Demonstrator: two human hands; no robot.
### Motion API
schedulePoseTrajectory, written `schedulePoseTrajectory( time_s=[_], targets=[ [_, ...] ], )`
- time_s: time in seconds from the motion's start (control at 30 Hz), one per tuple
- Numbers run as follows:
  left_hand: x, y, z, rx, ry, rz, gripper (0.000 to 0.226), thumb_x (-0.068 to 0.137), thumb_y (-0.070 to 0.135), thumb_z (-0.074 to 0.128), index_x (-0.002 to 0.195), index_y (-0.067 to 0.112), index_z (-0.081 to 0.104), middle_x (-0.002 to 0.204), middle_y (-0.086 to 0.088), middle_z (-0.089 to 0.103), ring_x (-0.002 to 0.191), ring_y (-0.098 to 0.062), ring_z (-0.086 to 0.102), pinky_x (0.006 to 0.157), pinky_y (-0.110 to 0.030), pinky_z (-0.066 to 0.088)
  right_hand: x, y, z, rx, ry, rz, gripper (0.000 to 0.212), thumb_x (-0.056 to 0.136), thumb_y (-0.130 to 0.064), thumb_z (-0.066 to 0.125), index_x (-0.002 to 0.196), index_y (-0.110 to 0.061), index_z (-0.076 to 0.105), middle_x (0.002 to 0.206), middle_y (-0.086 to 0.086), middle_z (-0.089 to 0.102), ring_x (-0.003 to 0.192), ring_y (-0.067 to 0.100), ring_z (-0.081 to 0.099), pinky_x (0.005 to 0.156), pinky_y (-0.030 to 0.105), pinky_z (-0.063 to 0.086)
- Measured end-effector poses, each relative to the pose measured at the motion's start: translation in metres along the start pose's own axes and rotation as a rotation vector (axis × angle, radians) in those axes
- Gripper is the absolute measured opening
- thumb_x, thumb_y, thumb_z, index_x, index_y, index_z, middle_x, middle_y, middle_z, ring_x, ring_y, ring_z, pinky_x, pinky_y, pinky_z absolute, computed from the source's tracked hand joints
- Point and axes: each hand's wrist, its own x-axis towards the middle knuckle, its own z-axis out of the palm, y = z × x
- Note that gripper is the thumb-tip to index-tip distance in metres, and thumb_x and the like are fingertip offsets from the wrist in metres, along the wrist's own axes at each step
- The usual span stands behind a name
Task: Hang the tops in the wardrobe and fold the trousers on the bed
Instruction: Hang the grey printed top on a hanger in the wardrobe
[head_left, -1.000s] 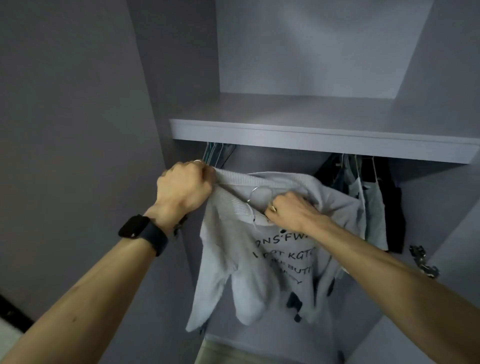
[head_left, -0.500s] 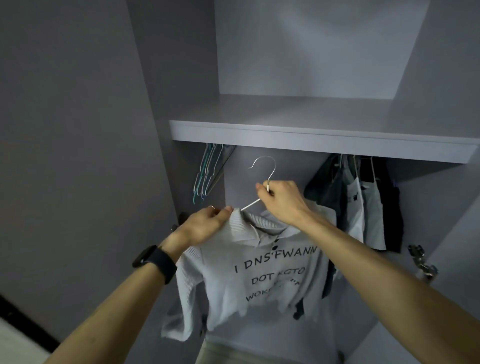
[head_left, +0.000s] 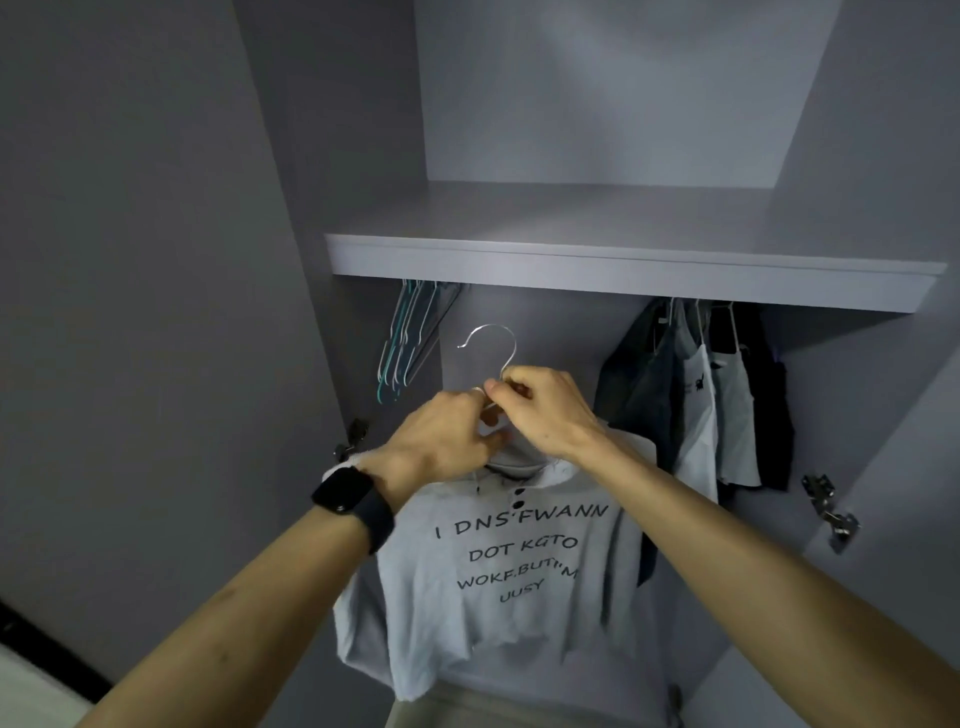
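A person stands at an open grey wardrobe (head_left: 182, 260), arms raised toward its single shelf (head_left: 623, 267), the fixed mark for all that follows. Directly below the shelf's middle hangs the task's garment, a pale grey top (head_left: 519, 613) printed with dark lettering, its collar drawn up on a wire hanger (head_left: 498, 338) and its hem falling well beneath the shelf. Below the shelf's right end, a row of dark and light clothes (head_left: 727, 415) already hangs. Both hands meet at the top's collar under the shelf's middle. The right hand (head_left: 550, 410) has its fingers curled tight, pinching the hanger's neck just below the hook. The left hand (head_left: 441, 441) has its fingers bent inward on the collar where cloth meets wire. Under the shelf's left end hangs a bunch of bare hangers (head_left: 408, 343), teal and white. A black watch (head_left: 350, 493) sits on the left wrist, lower than the hands. The hanger's hook stands in open air short of the shelf's front edge, caught on nothing. A metal hinge (head_left: 831, 512) shows low beneath the shelf's right end.
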Motion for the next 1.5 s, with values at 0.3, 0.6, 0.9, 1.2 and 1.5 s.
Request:
schedulePoseTrajectory(
  time_s=[0.3,0.6,0.9,1.2,1.5],
  targets=[
    [0.001,-0.012,0.004,-0.21,0.045,-0.081,0.021,0.101,0.031,0.056,0.083,0.029,0.068,0.077,0.006,0.072,0.066,-0.015,0.063,0.059,-0.026,0.049,-0.037,0.076,-0.03,-0.036,-0.175,0.394,0.052,0.098,-0.06,0.048,0.067,-0.019,0.051,0.065,-0.004,0.05,0.067,0.014,0.051,0.064,0.031,0.038],
    [0.003,-0.027,0.022,-0.032,-0.092,-0.191,0.027,0.099,0.05,0.055,0.109,0.032,0.073,0.095,0.004,0.07,0.084,-0.016,0.066,0.075,-0.031,0.054,-0.037,0.097,-0.023,0.459,0.476,0.587,0.043,0.105,-0.043,0.043,0.077,-0.015,0.058,0.076,-0.002,0.061,0.072,0.013,0.057,0.071,0.033,0.046],
    [0.005,-0.022,0.005,-0.254,-0.037,-0.117,0.027,0.1,0.043,0.058,0.081,0.034,0.074,0.088,0.016,0.071,0.086,0.003,0.061,0.074,-0.013,0.04,-0.031,0.105,-0.036,-0.22,0.255,0.423,0.011,0.098,-0.039,0.056,0.097,-0.029,0.06,0.094,-0.005,0.067,0.085,0.019,0.061,0.071,0.03,0.045],
    [0.008,-0.027,-0.008,-0.186,-0.039,-0.09,0.027,0.1,0.04,0.058,0.082,0.029,0.074,0.064,0.029,0.063,0.067,0.016,0.056,0.06,-0.006,0.037,-0.044,0.095,-0.017,-0.031,-0.104,0.125,0.044,0.099,-0.041,0.06,0.059,-0.024,0.056,0.051,-0.011,0.049,0.052,0.004,0.045,0.057,0.021,0.037],
    [0.008,-0.043,-0.015,-0.084,-0.071,-0.15,0.024,0.099,0.043,0.059,0.085,0.031,0.074,0.089,0.006,0.069,0.085,-0.01,0.062,0.071,-0.022,0.045,-0.04,0.065,-0.004,0.142,0.267,-0.013,0.034,0.103,-0.028,0.057,0.07,-0.025,0.051,0.066,-0.013,0.049,0.061,0.001,0.047,0.059,0.013,0.036]
  ],
)
